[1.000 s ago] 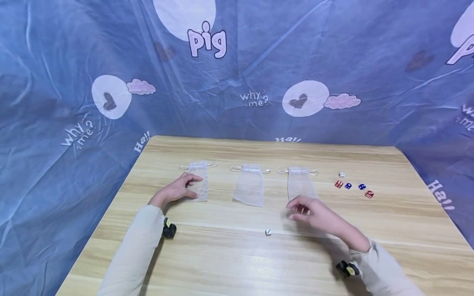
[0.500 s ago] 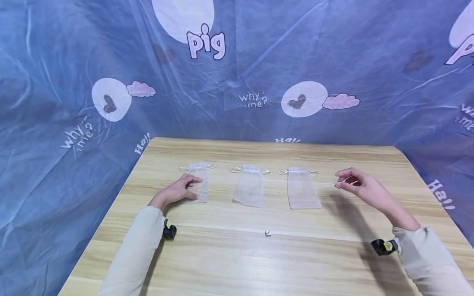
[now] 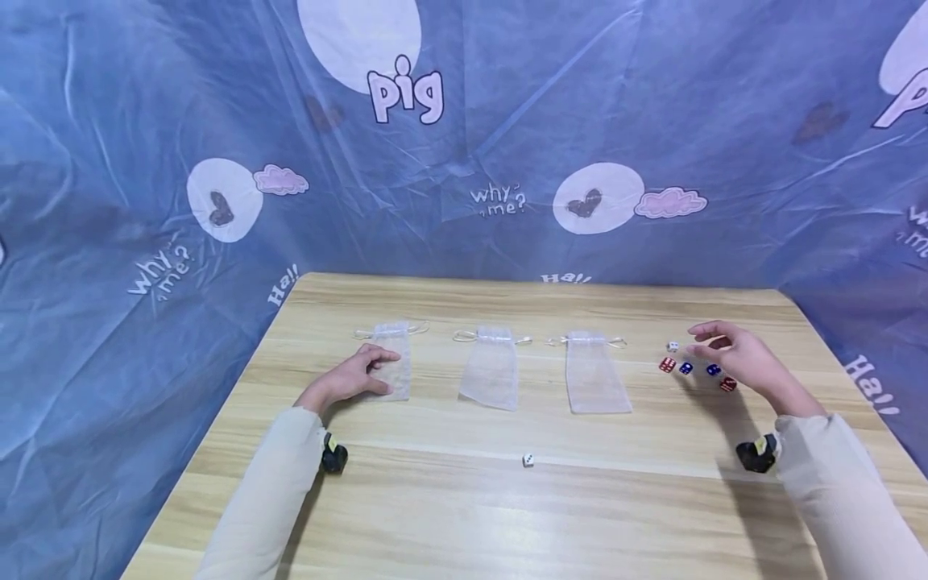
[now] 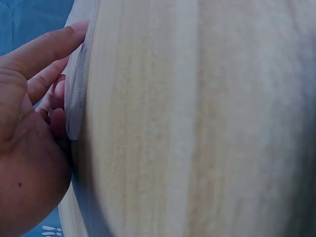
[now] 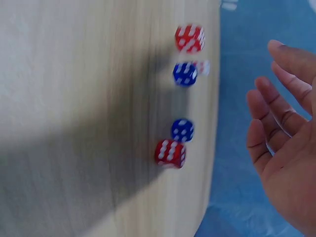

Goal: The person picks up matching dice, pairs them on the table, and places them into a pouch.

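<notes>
My left hand (image 3: 353, 375) rests on the leftmost sheer white drawstring pouch (image 3: 395, 366), its thumb and fingers spread. In the left wrist view, a fingertip touches the pouch's (image 4: 79, 84) edge. Over at the right, my right hand (image 3: 747, 362) hovers above a cluster of dice, fingers loosely bent and nothing held. That cluster has a white die (image 3: 673, 346), a red die (image 3: 667, 365), two blue dice, one of them the blue die (image 3: 685, 368), and another red die (image 3: 728, 385). The right wrist view has the hand apart from the dice.
Two more sheer pouches lie flat in the row: a middle pouch (image 3: 490, 370) and a right pouch (image 3: 597, 374). A lone white die (image 3: 528, 460) sits nearer the front of the wooden table (image 3: 435, 515). Blue printed cloth (image 3: 435, 225) hangs behind and at the sides.
My right hand has moved from beside the right pouch rightward to the dice cluster. The left hand stays on its pouch, and the lone white die has kept its place.
</notes>
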The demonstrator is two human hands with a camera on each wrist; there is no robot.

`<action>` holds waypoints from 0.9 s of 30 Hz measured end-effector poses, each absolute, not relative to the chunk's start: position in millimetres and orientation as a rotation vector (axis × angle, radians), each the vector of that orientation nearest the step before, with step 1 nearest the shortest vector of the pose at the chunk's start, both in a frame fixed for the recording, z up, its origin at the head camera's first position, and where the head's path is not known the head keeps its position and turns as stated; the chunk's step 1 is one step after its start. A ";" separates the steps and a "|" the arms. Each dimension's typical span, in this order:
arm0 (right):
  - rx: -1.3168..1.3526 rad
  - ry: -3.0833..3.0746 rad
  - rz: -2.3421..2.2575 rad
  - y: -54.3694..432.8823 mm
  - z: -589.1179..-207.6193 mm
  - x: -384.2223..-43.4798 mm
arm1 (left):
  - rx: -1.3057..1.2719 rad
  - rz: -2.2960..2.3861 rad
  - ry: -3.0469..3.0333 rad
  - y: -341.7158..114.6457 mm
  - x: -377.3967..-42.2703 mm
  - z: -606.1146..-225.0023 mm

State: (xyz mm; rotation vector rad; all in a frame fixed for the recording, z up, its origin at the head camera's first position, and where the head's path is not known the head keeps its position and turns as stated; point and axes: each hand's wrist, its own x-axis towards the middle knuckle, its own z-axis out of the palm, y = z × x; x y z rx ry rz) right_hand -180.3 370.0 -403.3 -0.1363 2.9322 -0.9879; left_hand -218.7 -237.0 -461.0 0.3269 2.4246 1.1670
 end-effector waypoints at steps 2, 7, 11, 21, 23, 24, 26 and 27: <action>-0.130 2.923 -0.990 373.7 -406.7 -185.4 | 0.327 1.167 2.425 -237.3 -218.8 -462.2; -0.138 2.888 -0.961 378.4 -414.9 -194.9 | 0.315 1.160 2.424 -237.3 -219.4 -463.8; -0.141 2.862 -0.931 379.6 -420.0 -200.6 | 0.318 1.162 2.425 -237.5 -220.5 -463.6; -0.139 2.828 -0.843 376.6 -424.9 -209.7 | 0.322 1.157 2.419 -237.3 -219.9 -463.1; -0.140 2.817 -0.827 375.5 -425.1 -211.4 | 0.321 1.157 2.420 -237.4 -219.4 -463.6; -0.147 2.816 -0.816 374.7 -425.1 -212.2 | 0.323 1.156 2.422 -237.5 -219.1 -463.5; -0.155 2.817 -0.797 373.9 -425.0 -212.8 | 0.323 1.160 2.420 -237.0 -218.7 -463.1; -0.159 2.818 -0.786 373.7 -424.9 -213.2 | 0.331 1.156 2.423 -236.8 -218.7 -462.8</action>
